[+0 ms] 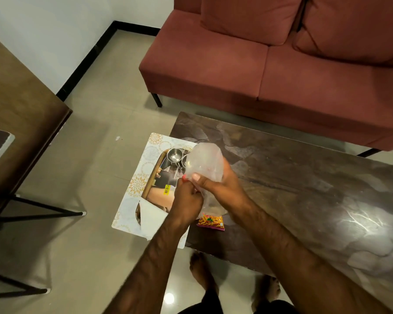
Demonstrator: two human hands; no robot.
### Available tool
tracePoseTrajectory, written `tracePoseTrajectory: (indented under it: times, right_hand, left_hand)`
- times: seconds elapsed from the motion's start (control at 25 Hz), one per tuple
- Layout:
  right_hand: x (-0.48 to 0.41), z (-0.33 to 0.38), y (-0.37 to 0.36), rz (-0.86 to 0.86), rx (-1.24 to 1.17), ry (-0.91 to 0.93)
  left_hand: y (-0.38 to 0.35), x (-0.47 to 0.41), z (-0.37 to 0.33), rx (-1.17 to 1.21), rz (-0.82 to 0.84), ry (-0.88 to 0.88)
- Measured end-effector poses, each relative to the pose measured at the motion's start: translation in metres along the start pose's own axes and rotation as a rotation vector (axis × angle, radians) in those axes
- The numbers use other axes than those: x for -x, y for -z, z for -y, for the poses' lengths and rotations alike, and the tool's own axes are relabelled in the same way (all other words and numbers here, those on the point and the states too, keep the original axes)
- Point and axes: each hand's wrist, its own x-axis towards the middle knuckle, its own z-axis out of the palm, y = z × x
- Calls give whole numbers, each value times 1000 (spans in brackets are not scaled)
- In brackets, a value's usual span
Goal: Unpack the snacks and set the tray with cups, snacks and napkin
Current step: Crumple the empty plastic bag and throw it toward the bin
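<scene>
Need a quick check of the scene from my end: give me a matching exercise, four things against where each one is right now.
Things:
1. clear plastic bag
2. snack packet
3. steel cups
4. tray

Places:
A. lying on the dark table under the wrists
B. held up in both hands
C. on the patterned mat at the table's left end
D. standing at the tray's far end

Pairs: 1-B, 2-A, 3-D, 4-C

The hands [213, 184] and the clear bag [204, 162] hide part of the tray [154, 177] and most of the second cup [184, 160]. The snack packet [211, 221] is half under the bag, its print too small to read. The sofa [281, 64] is cut off at the top and right edges.
</scene>
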Motion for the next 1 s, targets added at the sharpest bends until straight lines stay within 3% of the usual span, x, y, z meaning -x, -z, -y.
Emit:
tracePoseTrajectory:
  times: [0.04,0.08,0.2,0.28,0.4,0.52,0.64,0.76,1.0]
  right_hand:
    - [0,-2,4,-43,21,-5]
    - [0,-4,7,-77,38,-10]
    - [1,-4,17,-114,45,-2]
    - [4,0,19,-72,67,32]
    - [8,4,21,-10,77,41]
    - [6,9,26,-32,61,36]
    - [6,14,28,-181,48,49]
    - [12,15,28,-255,-13,45]
    - [32,22,52,-8,-246,92]
  left_hand:
    - [-1,2,-4,-20,121,49]
    - [5,5,-8,49,136,124]
    - [19,7,-16,433,39,291]
    - [26,8,-18,559,-14,238]
    - [21,10,-32,533,122,60]
    - [7,17,-39,438,252,16]
    - [-13,27,-42,367,157,75]
    - [-30,29,-52,446,8,103]
    - [-48,15,-71,446,-148,71]
